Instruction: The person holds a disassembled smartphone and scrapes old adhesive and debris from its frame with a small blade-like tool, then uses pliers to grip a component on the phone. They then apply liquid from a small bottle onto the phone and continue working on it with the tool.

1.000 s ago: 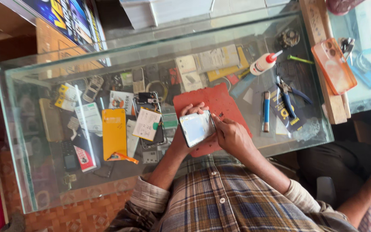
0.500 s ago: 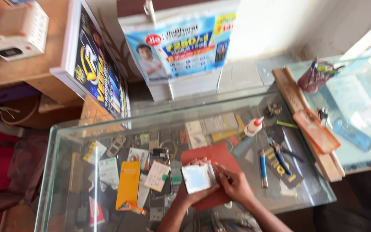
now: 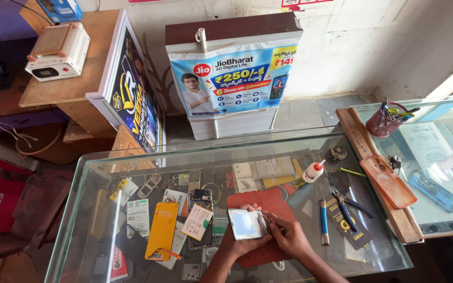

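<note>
Two hands over red mat (image 3: 268, 204) on glass bench (image 3: 237, 152). Left hand (image 3: 230, 242) cradles phone (image 3: 246, 224); right hand (image 3: 288, 237) pinches thin tool at its edge. Best kept shallow, phone steady.

A white plaster wall (image 3: 373, 47) runs across the top of the frame, with some dirty marks on it. At the upper left stands a brown wooden table (image 3: 74, 78). A big glass counter (image 3: 289, 144) fills the bottom half. A grey stone floor (image 3: 310, 112) shows in the middle. Bright daylight falls on a second glass counter (image 3: 436, 131) at the right edge.
</note>
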